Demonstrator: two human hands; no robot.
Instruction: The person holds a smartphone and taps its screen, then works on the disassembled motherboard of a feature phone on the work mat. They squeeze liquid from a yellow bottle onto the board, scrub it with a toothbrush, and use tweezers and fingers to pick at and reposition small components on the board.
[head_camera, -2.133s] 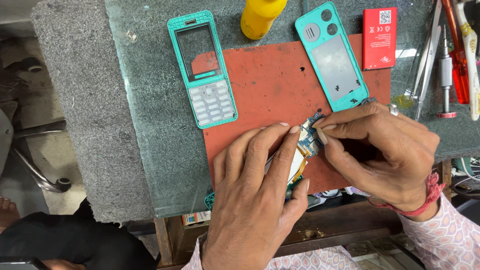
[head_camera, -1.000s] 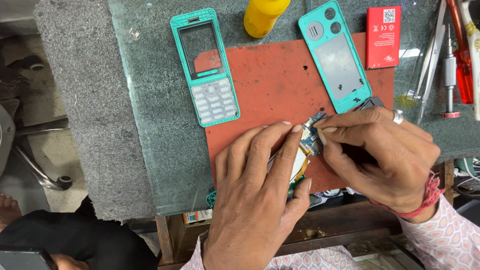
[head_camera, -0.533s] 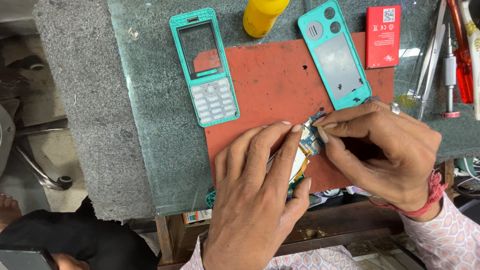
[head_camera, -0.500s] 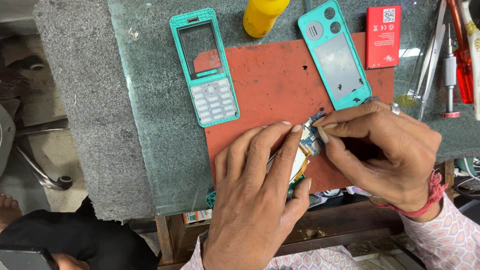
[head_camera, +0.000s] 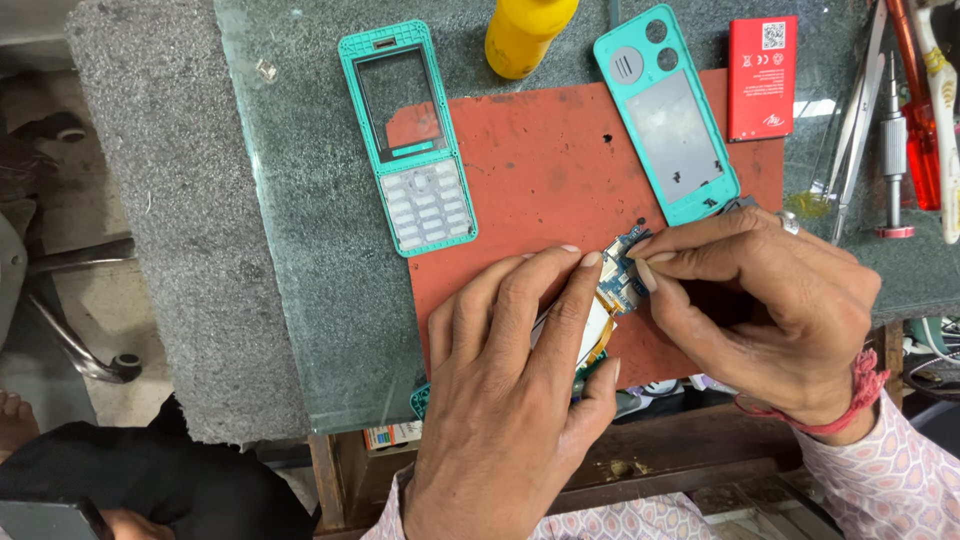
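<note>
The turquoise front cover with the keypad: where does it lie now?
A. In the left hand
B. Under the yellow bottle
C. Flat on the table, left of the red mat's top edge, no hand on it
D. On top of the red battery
C: the turquoise front cover lies flat, overlapping the red mat, while both hands work on the circuit board.

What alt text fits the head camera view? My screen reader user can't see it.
Two bare hands, left hand and right hand, pinch a small phone circuit board over a red mat. Beyond lie a teal keypad front frame, a teal back cover, a red battery and a yellow bottle.
</note>
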